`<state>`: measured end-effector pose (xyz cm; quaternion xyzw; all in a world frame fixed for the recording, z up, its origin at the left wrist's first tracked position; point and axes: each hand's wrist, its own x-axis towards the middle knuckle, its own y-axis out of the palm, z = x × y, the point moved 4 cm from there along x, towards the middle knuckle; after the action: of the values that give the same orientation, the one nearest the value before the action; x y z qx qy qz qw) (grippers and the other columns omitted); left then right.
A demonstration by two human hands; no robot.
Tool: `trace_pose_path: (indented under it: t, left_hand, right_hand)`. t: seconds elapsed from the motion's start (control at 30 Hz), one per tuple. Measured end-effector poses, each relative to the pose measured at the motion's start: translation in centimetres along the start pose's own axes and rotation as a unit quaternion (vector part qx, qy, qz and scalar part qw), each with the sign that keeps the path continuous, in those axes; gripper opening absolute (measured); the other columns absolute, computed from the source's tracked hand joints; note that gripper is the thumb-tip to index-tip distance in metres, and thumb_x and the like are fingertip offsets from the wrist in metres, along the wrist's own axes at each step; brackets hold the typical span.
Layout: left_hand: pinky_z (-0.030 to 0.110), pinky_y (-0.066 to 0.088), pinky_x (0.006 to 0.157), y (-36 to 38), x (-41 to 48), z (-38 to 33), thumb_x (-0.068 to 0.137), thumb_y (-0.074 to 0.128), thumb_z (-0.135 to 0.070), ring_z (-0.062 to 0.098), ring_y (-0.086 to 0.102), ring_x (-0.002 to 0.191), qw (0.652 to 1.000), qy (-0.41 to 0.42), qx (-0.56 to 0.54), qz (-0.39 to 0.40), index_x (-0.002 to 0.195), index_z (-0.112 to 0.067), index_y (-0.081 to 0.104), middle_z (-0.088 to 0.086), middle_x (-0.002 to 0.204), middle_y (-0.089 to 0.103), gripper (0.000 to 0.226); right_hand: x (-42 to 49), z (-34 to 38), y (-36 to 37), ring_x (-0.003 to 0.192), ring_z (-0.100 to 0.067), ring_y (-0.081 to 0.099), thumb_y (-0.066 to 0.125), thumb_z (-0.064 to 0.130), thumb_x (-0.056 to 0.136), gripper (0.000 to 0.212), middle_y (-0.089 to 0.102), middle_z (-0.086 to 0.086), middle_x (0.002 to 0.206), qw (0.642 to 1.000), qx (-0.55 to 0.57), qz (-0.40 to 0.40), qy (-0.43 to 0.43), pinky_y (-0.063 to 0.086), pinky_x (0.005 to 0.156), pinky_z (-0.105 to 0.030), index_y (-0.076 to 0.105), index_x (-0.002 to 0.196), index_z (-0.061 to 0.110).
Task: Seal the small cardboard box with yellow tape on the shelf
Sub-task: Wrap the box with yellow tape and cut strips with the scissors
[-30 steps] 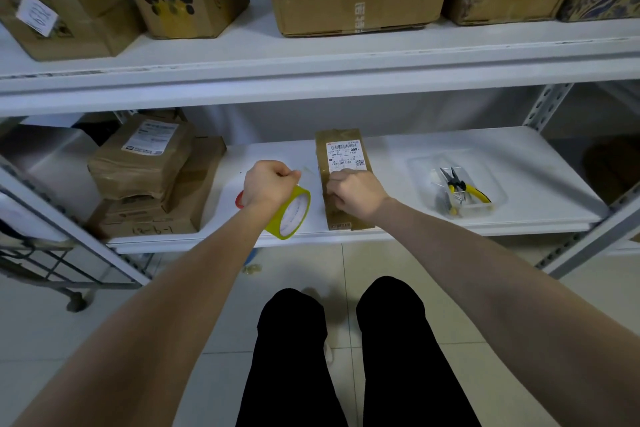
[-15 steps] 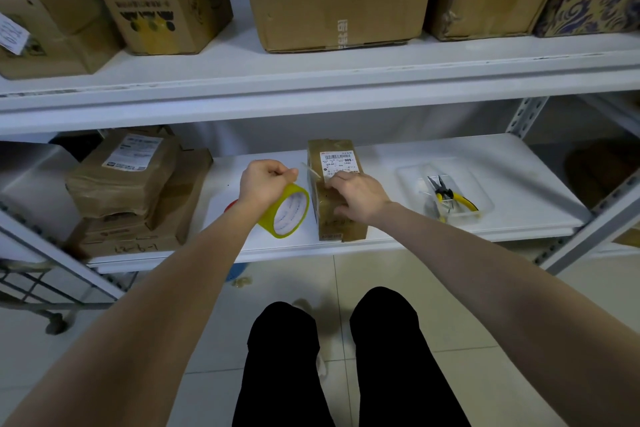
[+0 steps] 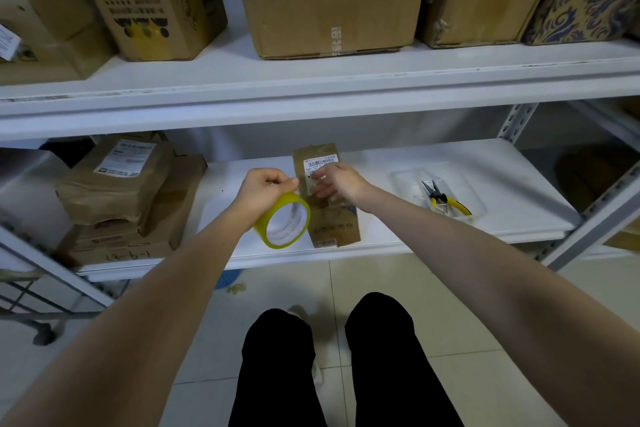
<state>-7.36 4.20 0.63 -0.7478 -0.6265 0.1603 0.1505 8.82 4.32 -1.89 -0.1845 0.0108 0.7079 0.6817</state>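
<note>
Left hand (image 3: 266, 188) grips the round yellow tape roll (image 3: 282, 222), right hand (image 3: 338, 184) pinches its loose strip (image 3: 305, 181) over the small brown cardboard box (image 3: 334, 224); slack could fold it onto itself

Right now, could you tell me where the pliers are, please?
In the head view, the yellow-handled pliers lie in a clear tray on the lower shelf, right of the small cardboard box.

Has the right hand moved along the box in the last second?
Yes. The right hand slid farther back along the small box, now reaching its white label.
</note>
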Motion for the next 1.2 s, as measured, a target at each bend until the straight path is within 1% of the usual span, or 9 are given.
trace_pose_path:
  t: [0.1,0.2,0.4,0.6,0.77,0.9,0.97,1.07,1.2]
  left_hand:
    - [0.020,0.041,0.051,-0.3,-0.4,0.1,0.086,0.068,-0.018,0.013,0.048,0.058,1.000,-0.017,0.005,0.014,0.072,-0.006,0.066,0.004,0.064,0.056,0.019]
    - [0.016,0.038,0.043,-0.5,-0.5,1.2,0.087,0.067,-0.017,0.014,0.047,0.055,0.999,-0.041,-0.034,0.002,0.069,-0.007,0.063,0.002,0.063,0.060,0.021]
    - [0.017,0.046,0.055,-0.6,-0.6,1.3,0.089,0.063,-0.012,0.009,0.062,0.068,0.996,-0.036,-0.077,-0.016,0.065,-0.010,0.062,0.008,0.083,0.069,0.024]
    - [0.022,0.049,0.073,-1.2,-0.4,1.4,0.089,0.064,-0.010,0.018,0.064,0.080,0.996,-0.036,-0.084,-0.019,0.064,-0.012,0.061,0.010,0.084,0.069,0.025]
    - [0.019,0.048,0.067,-0.6,-0.2,1.4,0.088,0.064,-0.011,0.013,0.064,0.076,0.996,-0.030,-0.084,-0.023,0.066,-0.010,0.061,0.008,0.084,0.070,0.023]
    - [0.025,0.053,0.073,-0.1,0.2,1.5,0.087,0.065,-0.012,0.018,0.066,0.075,0.988,-0.016,-0.121,-0.092,0.061,-0.014,0.061,0.002,0.074,0.072,0.026]
    - [0.022,0.053,0.071,0.4,0.1,1.4,0.087,0.065,-0.012,0.011,0.063,0.067,0.984,-0.014,-0.132,-0.123,0.064,-0.012,0.064,-0.004,0.066,0.070,0.023]
    - [0.031,0.053,0.075,1.3,-0.3,1.4,0.086,0.066,-0.014,0.016,0.062,0.069,0.983,-0.019,-0.129,-0.129,0.074,0.000,0.068,0.014,0.077,0.071,0.018]
    - [0.020,0.051,0.067,2.6,-2.0,1.8,0.087,0.065,-0.010,0.012,0.060,0.063,0.984,-0.030,-0.123,-0.125,0.067,-0.006,0.065,0.005,0.068,0.068,0.020]
  right_hand:
    - [0.0,0.6,-0.6,0.090,-0.027,0.063,0.042,0.014,0.094,0.024,0.067,-0.012,0.100,0.984,-0.154,-0.076,-0.051,0.049,0.075,-0.034,0.063,0.103,0.010]
    - [-0.9,0.2,-1.1,0.115,-0.032,0.051,0.057,0.025,0.085,0.040,0.055,-0.013,0.122,0.905,-0.379,-0.183,-0.054,0.046,0.088,-0.039,0.049,0.122,0.009]
    - [-0.6,-1.9,1.2,0.122,-0.031,0.039,0.064,0.073,0.062,0.102,0.036,-0.012,0.128,0.888,-0.423,-0.173,0.057,0.036,0.096,-0.044,0.026,0.133,0.011]
    - [-0.2,-2.1,2.1,0.124,-0.030,0.038,0.069,0.078,0.054,0.125,0.036,-0.015,0.132,0.875,-0.443,-0.176,0.083,0.034,0.099,-0.044,0.011,0.142,0.009]
    - [-0.2,-1.7,1.3,0.127,-0.029,0.032,0.074,0.068,0.058,0.110,0.032,-0.011,0.132,0.895,-0.404,-0.182,0.040,0.033,0.101,-0.043,0.023,0.138,0.011]
    - [-0.8,0.4,-0.4,0.096,-0.032,0.056,0.054,0.036,0.086,0.031,0.060,-0.011,0.098,0.921,-0.309,-0.227,-0.064,0.047,0.075,-0.032,0.061,0.096,0.007]
    - [-0.6,0.4,-0.3,0.069,-0.028,0.060,0.038,0.033,0.096,0.045,0.063,-0.010,0.072,0.974,-0.176,-0.143,-0.021,0.049,0.061,-0.029,0.065,0.076,0.004]
    - [-0.3,0.5,0.2,0.049,-0.014,0.053,0.031,0.045,0.100,0.059,0.061,-0.004,0.059,0.996,-0.026,-0.083,0.034,0.039,0.047,-0.024,0.067,0.074,0.007]
    - [-0.2,0.1,0.0,0.059,-0.017,0.054,0.063,0.027,0.089,0.018,0.062,-0.005,0.071,0.996,0.060,-0.057,0.046,0.033,0.049,-0.023,0.059,0.075,0.015]
